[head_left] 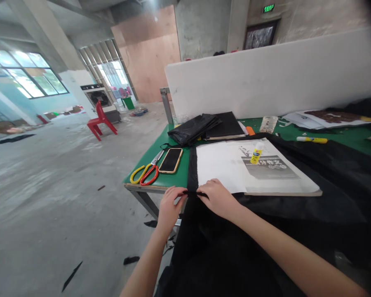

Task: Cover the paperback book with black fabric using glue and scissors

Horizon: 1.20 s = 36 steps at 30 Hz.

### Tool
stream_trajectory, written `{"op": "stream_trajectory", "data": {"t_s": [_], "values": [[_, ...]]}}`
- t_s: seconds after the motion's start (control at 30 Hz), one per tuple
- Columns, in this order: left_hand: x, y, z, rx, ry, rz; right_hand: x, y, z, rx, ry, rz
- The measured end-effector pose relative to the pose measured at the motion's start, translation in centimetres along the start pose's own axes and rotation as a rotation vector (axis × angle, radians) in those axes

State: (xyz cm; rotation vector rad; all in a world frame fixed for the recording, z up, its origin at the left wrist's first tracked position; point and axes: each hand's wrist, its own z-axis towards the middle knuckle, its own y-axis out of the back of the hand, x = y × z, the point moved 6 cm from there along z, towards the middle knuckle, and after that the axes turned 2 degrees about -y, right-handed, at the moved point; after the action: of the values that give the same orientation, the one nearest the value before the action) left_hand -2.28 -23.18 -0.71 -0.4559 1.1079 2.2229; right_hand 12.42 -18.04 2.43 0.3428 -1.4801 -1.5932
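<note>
At the near left corner of a green bench [146, 156], both hands work on the edge of a black cloth [235, 243]. Left hand [170, 204]: thumb and fingers pinched on a narrow fold of the cloth, just beyond the front edge of the bench top. Right hand [218, 197]: fingertips closed on the same fold, a short stretch of cloth showing between the two hands. Cloth lies over much of the bench top and hangs down in front; a dark band of it runs along the left side of an open book [218, 165]. Book: left part blank white, right part with a grey printed block. A yellow glue stick [257, 153] is on the printed part, white cap away from the person; whether it stands or lies, cannot tell. Left of the book: a phone [171, 160], dark screen up, and scissors [148, 169] with one yellow and one red handle, blades pointing to the far side. Behind these, a folded black sheet [194, 128] partly overlaps a black-covered book [224, 125]. Second glue stick [311, 140] lies at far right. Black scraps [71, 277] on the floor, left.
</note>
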Motion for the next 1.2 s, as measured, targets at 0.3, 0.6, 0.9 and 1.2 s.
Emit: {"op": "stream_trajectory", "data": {"t_s": [0.3,0.6,0.9,1.2], "values": [[1.6,-0.1,0.0,-0.174,0.511,-0.276,-2.5,-0.6,2.7,0.098,-0.183,0.116],[2.5,-1.5,-0.6,0.004,0.614,-0.382,-3.0,-0.8,2.9,0.166,-0.214,0.146],[3.3,-2.4,0.1,0.071,0.651,-0.367,-4.0,-0.9,4.0,0.2,-0.262,0.11],[4.3,-3.2,-0.8,0.095,0.762,-0.454,-4.7,-1.2,4.7,0.162,-0.267,0.057]]}}
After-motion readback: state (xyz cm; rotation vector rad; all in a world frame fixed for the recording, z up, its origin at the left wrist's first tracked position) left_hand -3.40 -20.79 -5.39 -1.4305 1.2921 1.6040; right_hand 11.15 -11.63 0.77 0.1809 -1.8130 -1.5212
